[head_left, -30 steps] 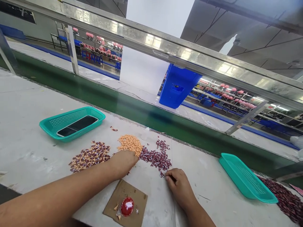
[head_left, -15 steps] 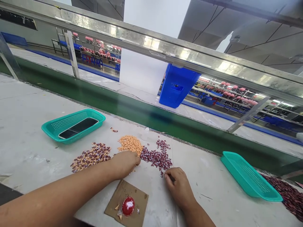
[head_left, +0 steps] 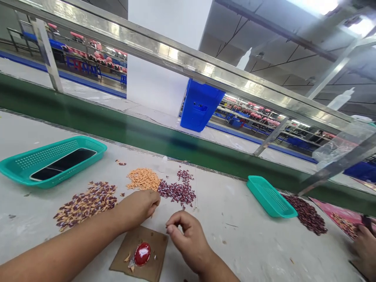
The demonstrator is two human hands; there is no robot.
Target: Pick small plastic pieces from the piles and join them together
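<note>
My left hand (head_left: 141, 207) is closed, fingertips down at the near edge of a heap of small orange pieces (head_left: 143, 178); whatever they pinch is hidden. Thumb and forefinger of my right hand (head_left: 189, 241) are pressed together above the table, just right of a brown cardboard square (head_left: 117, 258); anything between them is too small to make out. On the cardboard lies a glossy red oval (head_left: 142, 253) with a few scraps beside it. Small dark-red pieces (head_left: 178, 192) lie beyond my hands. Joined-looking orange and dark-red pieces (head_left: 88, 203) are heaped beyond my left forearm.
A green basket (head_left: 17, 178) at left holds a phone (head_left: 66, 162). Another green basket (head_left: 272, 199) stands at right beside a dark-red heap (head_left: 308, 215). Another person's hand (head_left: 366, 243) is at the far right. A green belt (head_left: 141, 137) runs behind, below a metal rail.
The view has swung right, bringing another person's hand into sight. My right hand has moved from the dark-red pieces toward me and closer to my left hand and the cardboard.
</note>
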